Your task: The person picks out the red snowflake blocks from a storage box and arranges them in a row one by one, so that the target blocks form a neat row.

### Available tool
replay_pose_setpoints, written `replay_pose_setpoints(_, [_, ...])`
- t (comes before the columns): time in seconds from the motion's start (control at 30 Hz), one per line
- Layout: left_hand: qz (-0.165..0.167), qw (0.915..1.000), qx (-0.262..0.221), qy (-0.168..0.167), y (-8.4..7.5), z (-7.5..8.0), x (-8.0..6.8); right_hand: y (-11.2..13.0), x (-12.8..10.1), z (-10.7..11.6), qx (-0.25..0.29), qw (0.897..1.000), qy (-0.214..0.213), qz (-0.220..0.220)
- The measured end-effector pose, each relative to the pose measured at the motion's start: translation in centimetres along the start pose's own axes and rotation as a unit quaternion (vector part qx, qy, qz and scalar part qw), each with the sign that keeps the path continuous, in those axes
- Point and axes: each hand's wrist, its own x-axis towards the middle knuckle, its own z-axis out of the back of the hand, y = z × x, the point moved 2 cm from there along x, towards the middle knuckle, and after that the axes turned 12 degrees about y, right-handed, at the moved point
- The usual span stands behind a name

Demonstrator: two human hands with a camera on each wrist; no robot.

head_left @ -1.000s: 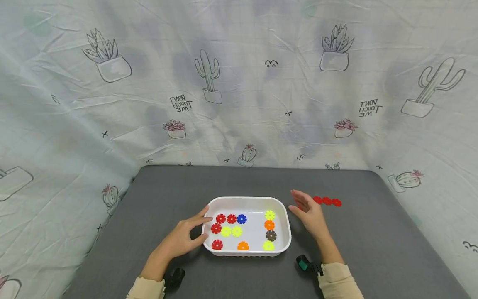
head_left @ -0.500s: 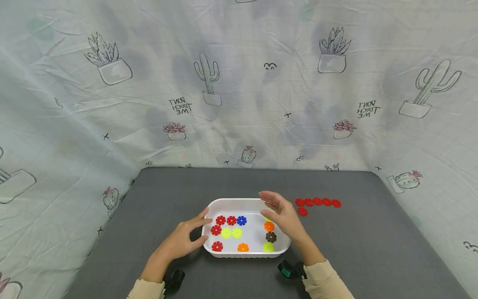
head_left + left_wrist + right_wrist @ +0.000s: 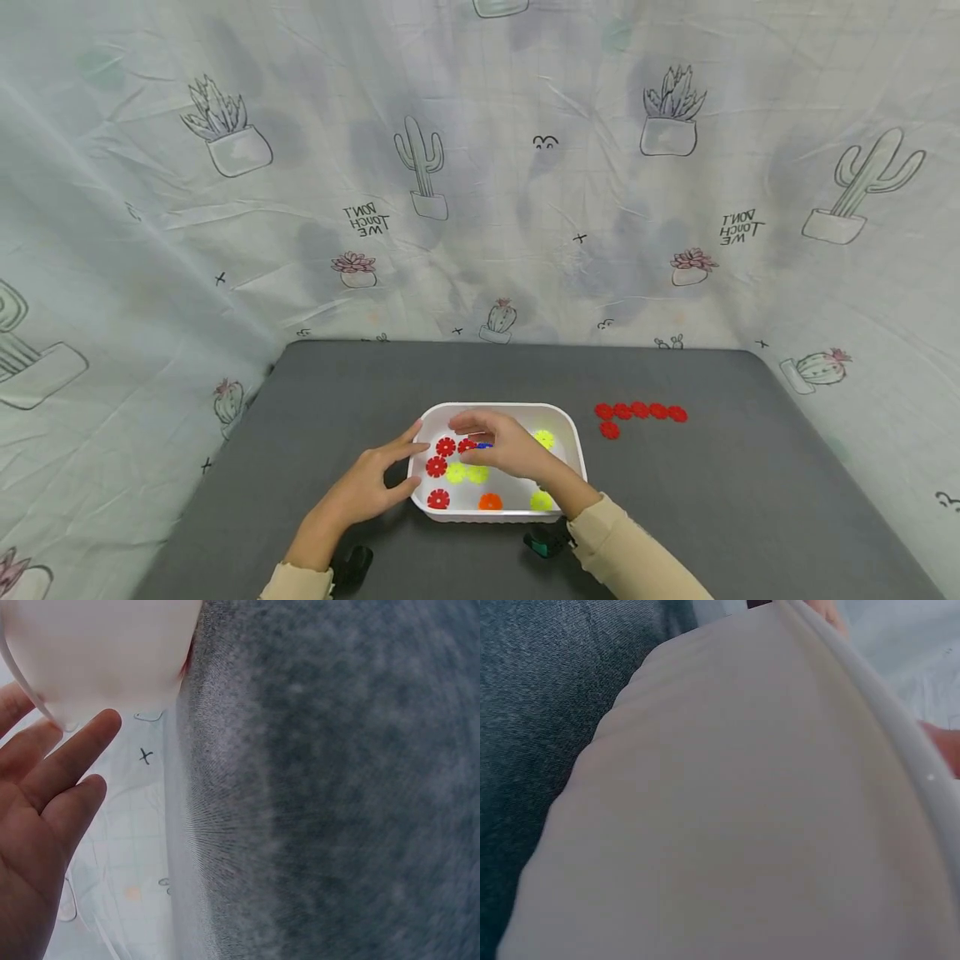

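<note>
A white plastic tray (image 3: 495,517) holds flat, notched, flower-like discs. At its left end my left hand (image 3: 363,483) touches the rim with its fingers and thumb spread apart; the left wrist view has this hand (image 3: 45,802) beside the tray wall (image 3: 97,652). Over the tray's middle hangs my right hand (image 3: 513,450), fingers gently bent, nothing between them. Beneath its fingertips a blue disc (image 3: 483,446) is partly covered. Red discs (image 3: 437,467), yellow discs (image 3: 456,472) and an orange disc (image 3: 491,502) lie around it. The tray's wall (image 3: 705,787) fills most of the right wrist view.
On the grey table (image 3: 735,500), right of the tray, several red discs (image 3: 640,409) form a row, with one red disc (image 3: 610,430) below its left end. A white cloth (image 3: 480,192) printed with cacti hangs behind and at both sides.
My right hand has moved left from beside the red discs on the table to over the tray's middle, uncovering the row's left end. My left hand has stayed at the rim.
</note>
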Motion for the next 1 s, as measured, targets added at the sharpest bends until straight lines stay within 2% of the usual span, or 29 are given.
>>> replay_pose_setpoints(0.2, [-0.021,0.9997,-0.004,-0.012,0.1,0.1,0.0,-0.1,1.2,-1.3,-0.023,0.994,0.101,-0.026])
replay_pose_setpoints(0.3, [-0.026,0.9995,0.004,-0.016,0.3,0.1,0.1,-0.5,1.8,-1.9,-0.036,0.991,0.125,-0.03])
replay_pose_setpoints(0.57, [-0.031,0.9994,0.0,-0.013,0.4,0.3,0.1,-1.7,2.4,-3.3,-0.05,0.988,0.136,-0.054])
replay_pose_setpoints(0.8, [-0.017,0.9998,-0.005,-0.008,0.3,0.3,0.2,-2.4,2.7,-4.4,-0.09,0.983,0.147,-0.057])
replay_pose_setpoints(0.87, [-0.012,0.9999,-0.004,-0.006,0.3,0.3,0.2,-2.3,2.8,-4.6,-0.104,0.982,0.147,-0.053])
replay_pose_setpoints(1.0, [-0.001,1.0,-0.006,0.001,0.4,0.3,0.2,-2.1,2.8,-4.8,-0.168,0.973,0.153,-0.036])
